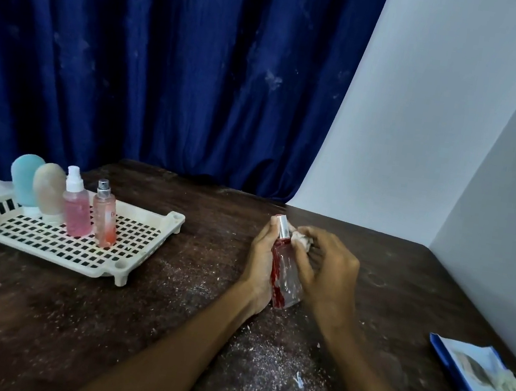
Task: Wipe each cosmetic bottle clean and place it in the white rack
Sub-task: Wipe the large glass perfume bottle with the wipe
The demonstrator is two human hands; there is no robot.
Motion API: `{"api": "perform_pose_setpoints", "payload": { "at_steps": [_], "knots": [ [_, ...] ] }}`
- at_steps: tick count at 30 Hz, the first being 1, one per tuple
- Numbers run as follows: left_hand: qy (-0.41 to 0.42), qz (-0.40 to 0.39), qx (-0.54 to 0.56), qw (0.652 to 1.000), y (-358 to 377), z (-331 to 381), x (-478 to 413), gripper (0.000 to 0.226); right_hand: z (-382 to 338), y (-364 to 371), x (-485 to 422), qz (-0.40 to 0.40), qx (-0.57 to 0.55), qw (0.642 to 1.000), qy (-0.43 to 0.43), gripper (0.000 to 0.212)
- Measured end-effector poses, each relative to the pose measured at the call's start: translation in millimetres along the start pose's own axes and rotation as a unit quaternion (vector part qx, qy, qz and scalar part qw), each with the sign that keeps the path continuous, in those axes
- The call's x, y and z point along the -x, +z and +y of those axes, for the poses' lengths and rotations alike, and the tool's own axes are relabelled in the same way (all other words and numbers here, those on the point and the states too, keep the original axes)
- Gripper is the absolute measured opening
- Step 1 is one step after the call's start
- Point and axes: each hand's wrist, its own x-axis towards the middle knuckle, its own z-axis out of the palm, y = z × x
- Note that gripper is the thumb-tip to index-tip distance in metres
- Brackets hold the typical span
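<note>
white rack point(177, 218): left on the worktop point(167, 315), slotted floor, four bottles upright along its far-left part; near and right parts free
racked bottles: teal tube point(25, 177), beige tube point(48, 189), pink spray bottle point(76, 213), peach spray bottle point(104, 220), standing in a close row
left grip point(260, 262): fingers wrapped round the body of the red bottle point(285, 275) from its left side
red bottle, place: mid-worktop, well apart from the rack, tilted with cap away from the person; base low, cannot tell if it touches the worktop
red bottle, look: slim squarish body, clear with red along one side, silver cap point(283, 228) on top
red bottle, handling: likely glass (could be hard plastic), so stiff, small, light, smooth and slippery; probably breakable if dropped
where to hold: best round the flat body sides, as now; the cap might pull off
right grip point(328, 271): fingers curled, pinching a white wad point(303, 240) against the bottle just below the cap
step: wiping judged under way; racking not yet done
blue packet point(482, 386): at the right edge, white wipes showing
worktop surface: dark, speckled with pale dust
</note>
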Motion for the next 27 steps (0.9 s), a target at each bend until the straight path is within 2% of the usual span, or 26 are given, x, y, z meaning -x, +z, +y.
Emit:
{"api": "perform_pose_setpoints", "payload": {
  "at_steps": [3,6,8,14,19,22,24,27],
  "knots": [
    [0.006,-0.004,-0.010,1.000,1.4,0.4,3.8,0.042,2.7,-2.5,3.9,0.016,0.011,1.000,0.009,0.021],
    [-0.001,0.009,-0.031,0.999,0.0,-0.1,2.2,0.057,-3.8,-2.3,6.9,0.004,-0.024,0.999,-0.023,0.024],
    [-0.004,0.021,-0.027,0.999,1.6,1.8,3.4,0.060,-6.6,0.5,4.7,0.008,-0.024,0.999,-0.035,0.024],
    [0.005,-0.006,0.002,1.000,8.1,7.7,8.1,0.040,17.1,1.3,2.8,0.011,0.020,0.998,0.061,0.015],
    [0.008,0.001,0.004,1.000,5.6,5.9,6.3,0.041,7.5,-2.2,8.1,0.008,-0.017,1.000,-0.004,0.018],
    [0.006,0.013,0.004,1.000,2.9,3.6,4.6,0.050,2.1,1.8,5.5,0.008,-0.005,0.999,-0.043,0.020],
    [0.005,0.025,0.007,1.000,3.1,3.7,4.9,0.055,5.7,4.5,2.1,0.016,0.000,1.000,-0.022,0.020],
    [0.016,0.018,0.000,1.000,4.4,5.7,4.8,0.043,11.0,3.8,0.7,0.016,0.007,1.000,0.014,0.018]
  ]
}}
